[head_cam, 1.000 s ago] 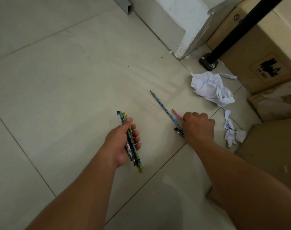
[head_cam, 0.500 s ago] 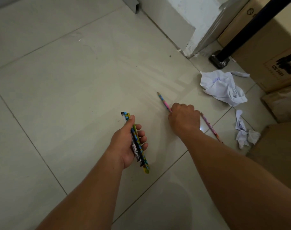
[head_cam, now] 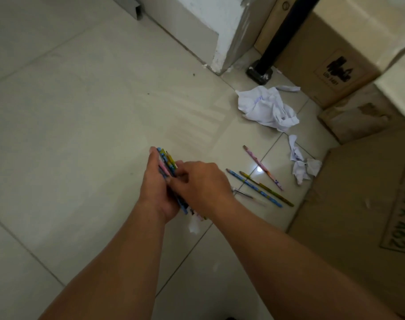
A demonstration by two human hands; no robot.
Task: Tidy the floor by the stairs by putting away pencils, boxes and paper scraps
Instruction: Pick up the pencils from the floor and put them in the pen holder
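Head view: left hand (head_cam: 158, 195), right hand (head_cam: 201, 183), grips round one pencil bundle (head_cam: 166, 161); three loose pencils (head_cam: 254, 188), two papers (head_cam: 266, 107).

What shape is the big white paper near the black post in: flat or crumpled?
Crumpled: the big white paper is bunched into creased folds, lying on the floor beside the black post.

The right hand (head_cam: 201, 183) is motion-blurred and hides the middle of the pencil bundle (head_cam: 166, 163) gripped by the left hand (head_cam: 158, 192); what its fingers do is unclear. A small silvery item (head_cam: 241, 193) is half hidden behind it. The cardboard box (head_cam: 358, 215) runs off the right edge.
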